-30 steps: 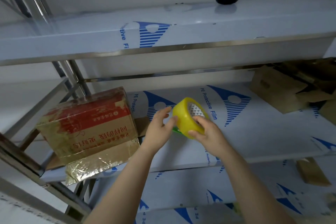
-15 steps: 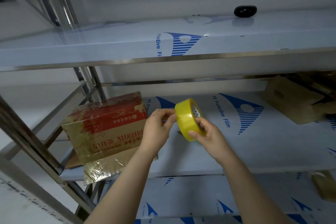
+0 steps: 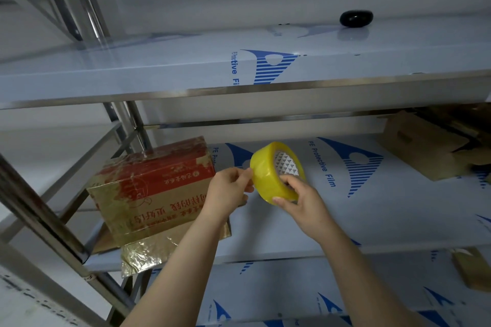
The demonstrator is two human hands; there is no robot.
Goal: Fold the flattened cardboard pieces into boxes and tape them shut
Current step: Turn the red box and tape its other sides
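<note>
Picking at the outer wrap of the tape roll [image 3: 268, 175], the left hand [image 3: 228, 191] is closed to a thumb-and-forefinger pinch at the roll's left edge; whether a free end is caught cannot be told. The roll is held in the air by the right hand [image 3: 300, 202], with fingers hooked into the core and thumb pressed on the wrap. The taped box [image 3: 154, 188] lies just left of the grip, on the shelf [image 3: 372, 220]. Loose cardboard [image 3: 422, 151] is seen well to the right. If the end is lifted unevenly, the film may be split into a sliver. If it is pulled hard, the roll may be twisted from the right hand's hold, or the strip may be stuck to itself.
</note>
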